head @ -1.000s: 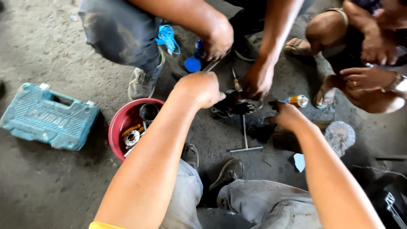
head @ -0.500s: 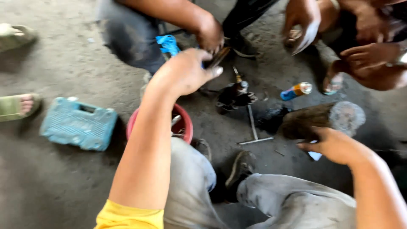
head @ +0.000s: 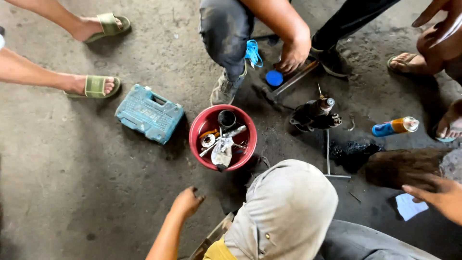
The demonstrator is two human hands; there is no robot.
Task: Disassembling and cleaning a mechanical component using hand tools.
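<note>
My left hand (head: 187,200) hangs low over the concrete floor just below a red bowl (head: 196,139) of metal parts, its fingers curled with nothing in them. My right hand (head: 439,193) rests with fingers apart at the edge of a dark wooden log (head: 402,166), next to a white scrap of paper (head: 409,207). My grey-trousered knee (head: 288,207) is raised between the two hands. Beyond it a black greasy mechanical part (head: 315,115) stands on the floor with a thin T-handle rod (head: 328,154) lying beside it.
A person crouching opposite presses a hand (head: 293,54) to the floor by a blue cap (head: 274,78) and a metal bar. A teal tool case (head: 149,113) lies left of the bowl, an orange-and-blue spray can (head: 394,126) to the right. Sandalled feet (head: 96,86) stand around.
My left hand has dropped from the metal bar near the other person's hand to the floor by the bowl. My right hand stays by the log. The view has pulled back.
</note>
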